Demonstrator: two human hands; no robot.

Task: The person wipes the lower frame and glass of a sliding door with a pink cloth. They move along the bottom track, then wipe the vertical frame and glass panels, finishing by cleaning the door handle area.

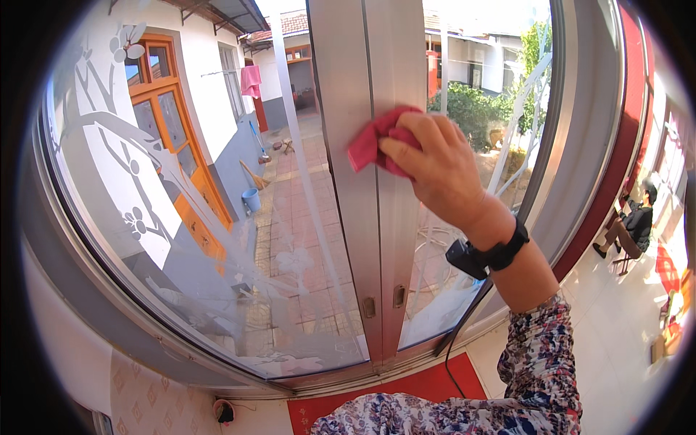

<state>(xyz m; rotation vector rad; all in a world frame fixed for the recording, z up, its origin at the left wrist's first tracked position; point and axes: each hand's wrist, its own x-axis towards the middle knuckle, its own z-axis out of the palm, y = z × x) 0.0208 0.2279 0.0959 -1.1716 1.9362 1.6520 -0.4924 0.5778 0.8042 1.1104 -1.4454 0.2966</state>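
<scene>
In the head view, my right hand [443,163] is wrapped around a bunched pink-red cloth [370,147]. The cloth lies against the metal frame [348,81] where two sliding glass doors meet, and one corner of it sticks out to the left. A black strap with a small device [467,260] circles my right wrist. Lower on the frame are two recessed door pulls [370,308]. Left of the frame, the glass pane [293,283] bears frosted branch and blossom patterns. My left hand is out of view.
A red mat [457,375] lies on the pale tiled floor below, crossed by a dark cable [449,359]. At the far right a person [636,220] sits on a chair. Beyond the glass are a paved courtyard, a blue bucket [251,200] and a broom [254,175].
</scene>
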